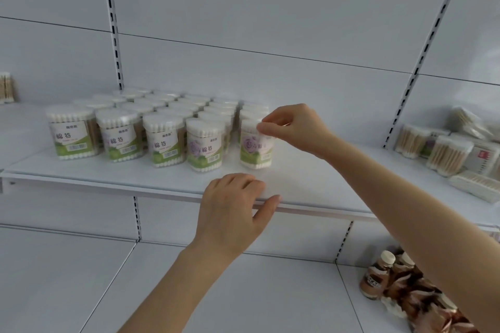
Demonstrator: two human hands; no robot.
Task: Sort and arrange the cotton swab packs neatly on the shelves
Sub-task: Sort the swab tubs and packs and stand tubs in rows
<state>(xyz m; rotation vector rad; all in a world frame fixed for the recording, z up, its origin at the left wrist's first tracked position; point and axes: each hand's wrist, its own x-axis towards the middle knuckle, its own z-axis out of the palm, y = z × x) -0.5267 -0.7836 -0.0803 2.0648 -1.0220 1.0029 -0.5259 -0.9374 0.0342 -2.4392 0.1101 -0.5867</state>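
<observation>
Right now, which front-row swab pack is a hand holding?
The rightmost pack, standing off past a gap in the row; the right hand pinches its top.

The cotton swab packs (165,140) carry green labels reading "棉签"; a brown bottle (374,278) shows the letters "SCAF".

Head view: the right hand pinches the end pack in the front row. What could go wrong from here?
1. The right hand pinches the pack only at its top, so it could tip or twist.
2. A gap separates it from its neighbour, so the spacing could end up uneven.
</observation>
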